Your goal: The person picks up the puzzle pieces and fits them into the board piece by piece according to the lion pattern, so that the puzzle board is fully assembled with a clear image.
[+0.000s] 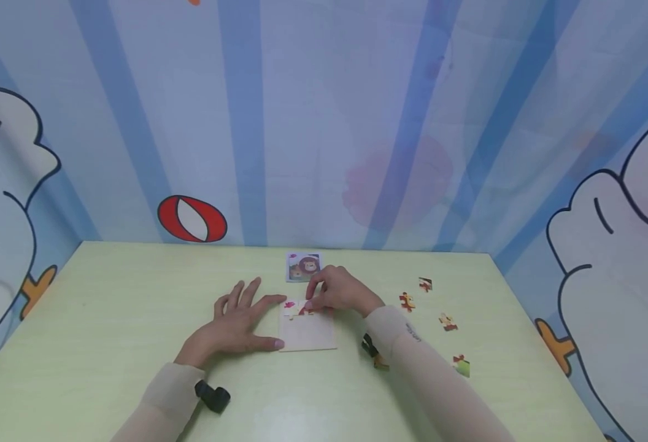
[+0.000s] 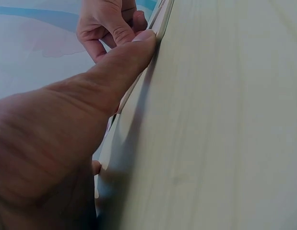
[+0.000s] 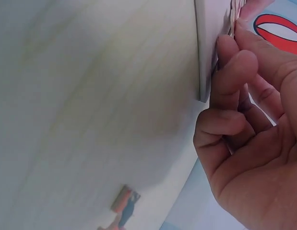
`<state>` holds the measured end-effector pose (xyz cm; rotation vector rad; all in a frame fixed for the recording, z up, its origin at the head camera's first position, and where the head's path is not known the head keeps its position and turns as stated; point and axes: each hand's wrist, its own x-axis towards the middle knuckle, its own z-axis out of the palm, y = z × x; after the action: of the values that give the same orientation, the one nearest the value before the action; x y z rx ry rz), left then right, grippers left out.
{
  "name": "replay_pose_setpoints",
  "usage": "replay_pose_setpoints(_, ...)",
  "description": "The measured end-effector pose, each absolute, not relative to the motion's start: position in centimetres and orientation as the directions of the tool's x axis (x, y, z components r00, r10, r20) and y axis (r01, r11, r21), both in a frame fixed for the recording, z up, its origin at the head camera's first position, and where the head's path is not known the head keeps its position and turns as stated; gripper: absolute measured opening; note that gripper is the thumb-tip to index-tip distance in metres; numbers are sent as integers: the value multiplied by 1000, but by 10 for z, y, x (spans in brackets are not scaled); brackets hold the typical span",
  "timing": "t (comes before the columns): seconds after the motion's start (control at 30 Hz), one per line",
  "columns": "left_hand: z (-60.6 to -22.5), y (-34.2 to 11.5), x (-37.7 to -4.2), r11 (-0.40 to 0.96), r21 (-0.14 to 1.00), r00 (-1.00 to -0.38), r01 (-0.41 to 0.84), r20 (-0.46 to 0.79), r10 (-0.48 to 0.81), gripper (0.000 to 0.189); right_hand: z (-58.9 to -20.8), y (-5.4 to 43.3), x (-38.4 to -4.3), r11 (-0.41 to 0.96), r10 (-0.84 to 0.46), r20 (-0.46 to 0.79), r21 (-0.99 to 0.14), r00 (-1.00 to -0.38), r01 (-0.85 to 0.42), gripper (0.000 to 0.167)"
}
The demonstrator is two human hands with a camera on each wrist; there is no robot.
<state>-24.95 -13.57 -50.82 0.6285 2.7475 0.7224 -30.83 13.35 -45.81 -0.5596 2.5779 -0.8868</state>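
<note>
Pale pinkish, flat sq. board (image 1: 307,336) placed on pale yellow-green wood-grain table (image 1: 108,307). L. hand (image 1: 238,325): fingers spread, extended; L edge of board touched by index tip & thumb. R. hand (image 1: 346,291): fingers curled, red-and-white jigsaw pc. (image 1: 302,311) pinched betw. thumb & index at upper part of board. Pc. w/ pink motif (image 1: 289,306) seen at board's upper L corner, just beside it. Sq. lion-picture card (image 1: 304,266) laid behind board. Small multicol. loose pcs. (image 1: 407,301) scattered to R, beyond R. forearm.
</note>
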Motion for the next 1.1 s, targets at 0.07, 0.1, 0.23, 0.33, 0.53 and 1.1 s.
replay_pose_setpoints(0.07,-512,-136,-250,788,508,-884,347,-104,456,96,-459,133,-308,732,-463,-204,-637,-863,-242,8)
replay_pose_setpoints(0.1,-512,-135,-250,789,507,-885,347,-102,455,96,-459,133,-308,734,-458,-204,-636,-865,-239,9)
replay_pose_setpoints(0.23,-511,-135,-250,790,505,-885,347,-102,454,95,-462,134,-307,739,-442,-201,-635,-874,-227,10)
replay_pose_setpoints(0.33,-512,-135,-250,791,506,-885,344,-105,453,95,-466,135,-307,725,-445,-192,-651,-875,-226,9)
replay_pose_setpoints(0.53,-510,-135,-250,790,508,-885,343,-108,454,96,-472,139,-307,653,-498,-153,-714,-854,-253,7)
replay_pose_setpoints(1.1,-509,-135,-249,786,514,-885,344,-102,454,96,-476,136,-303,656,-497,-107,-696,-861,-292,3)
